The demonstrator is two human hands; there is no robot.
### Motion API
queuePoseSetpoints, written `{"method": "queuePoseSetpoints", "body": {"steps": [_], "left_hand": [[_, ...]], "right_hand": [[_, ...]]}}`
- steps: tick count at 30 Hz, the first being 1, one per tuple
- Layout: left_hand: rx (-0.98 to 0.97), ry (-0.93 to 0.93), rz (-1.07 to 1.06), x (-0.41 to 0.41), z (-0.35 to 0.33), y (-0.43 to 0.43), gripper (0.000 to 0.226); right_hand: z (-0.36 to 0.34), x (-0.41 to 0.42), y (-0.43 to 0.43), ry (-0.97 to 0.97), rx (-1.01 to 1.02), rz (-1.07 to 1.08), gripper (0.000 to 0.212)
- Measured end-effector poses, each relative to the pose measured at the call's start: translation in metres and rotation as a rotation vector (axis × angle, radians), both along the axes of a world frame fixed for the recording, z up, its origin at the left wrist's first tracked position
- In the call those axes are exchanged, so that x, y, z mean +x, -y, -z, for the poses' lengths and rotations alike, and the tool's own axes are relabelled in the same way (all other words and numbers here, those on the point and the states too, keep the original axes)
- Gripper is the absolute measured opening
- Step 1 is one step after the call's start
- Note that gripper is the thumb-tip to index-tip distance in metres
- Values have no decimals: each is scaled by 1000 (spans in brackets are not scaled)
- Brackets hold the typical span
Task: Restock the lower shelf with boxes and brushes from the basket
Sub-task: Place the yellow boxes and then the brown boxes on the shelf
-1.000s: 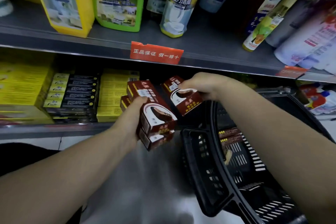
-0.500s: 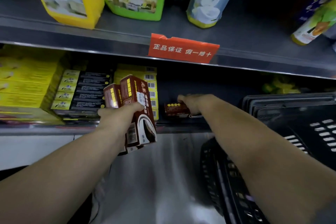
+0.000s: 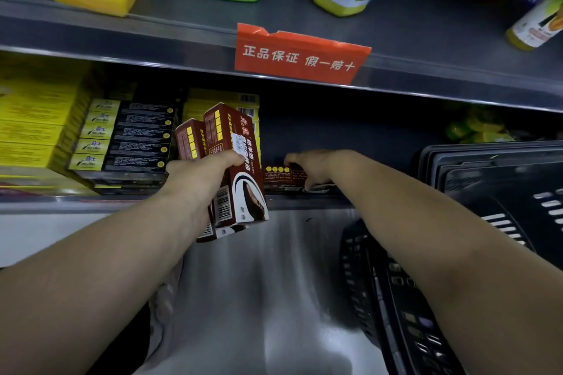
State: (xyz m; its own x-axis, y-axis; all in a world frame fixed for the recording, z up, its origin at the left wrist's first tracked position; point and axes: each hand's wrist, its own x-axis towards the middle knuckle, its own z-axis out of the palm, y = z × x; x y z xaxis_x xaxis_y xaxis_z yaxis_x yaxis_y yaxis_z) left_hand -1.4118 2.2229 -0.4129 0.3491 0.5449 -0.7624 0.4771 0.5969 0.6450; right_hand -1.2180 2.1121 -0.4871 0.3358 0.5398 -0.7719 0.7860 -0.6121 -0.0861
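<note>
One brown box (image 3: 288, 178) sits on the lower shelf (image 3: 170, 198) under your right hand (image 3: 309, 166); those fingers I cannot tell. At nine o'clock, your left hand (image 3: 195, 175) grips more boxes (image 3: 231, 167). Basket (image 3: 487, 186) contents hidden; most restocking seems left.

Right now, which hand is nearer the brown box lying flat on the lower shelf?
Right. The right hand rests on the flat brown box; the left hand is beside it, apart, gripping upright brown boxes.
</note>
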Motion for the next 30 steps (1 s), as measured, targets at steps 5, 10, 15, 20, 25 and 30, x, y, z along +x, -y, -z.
{"method": "queuePoseSetpoints", "body": {"steps": [5, 10, 15, 20, 25, 30], "left_hand": [[-12, 11, 10, 6, -6, 11, 68], [-53, 30, 15, 9, -9, 15, 67], [-108, 71, 60, 12, -10, 19, 51], [-129, 71, 29, 12, -9, 26, 39], [4, -29, 5, 13, -4, 25, 29], [42, -73, 0, 19, 1, 18, 31]], "right_hand": [[-4, -5, 1, -6, -7, 6, 74], [-50, -8, -8, -191, 63, 216, 71], [-90, -50, 10, -1034, 417, 787, 37], [-89, -58, 20, -942, 464, 948, 26], [-89, -28, 18, -484, 518, 1015, 33], [-60, 12, 10, 356, 239, 394, 60]]}}
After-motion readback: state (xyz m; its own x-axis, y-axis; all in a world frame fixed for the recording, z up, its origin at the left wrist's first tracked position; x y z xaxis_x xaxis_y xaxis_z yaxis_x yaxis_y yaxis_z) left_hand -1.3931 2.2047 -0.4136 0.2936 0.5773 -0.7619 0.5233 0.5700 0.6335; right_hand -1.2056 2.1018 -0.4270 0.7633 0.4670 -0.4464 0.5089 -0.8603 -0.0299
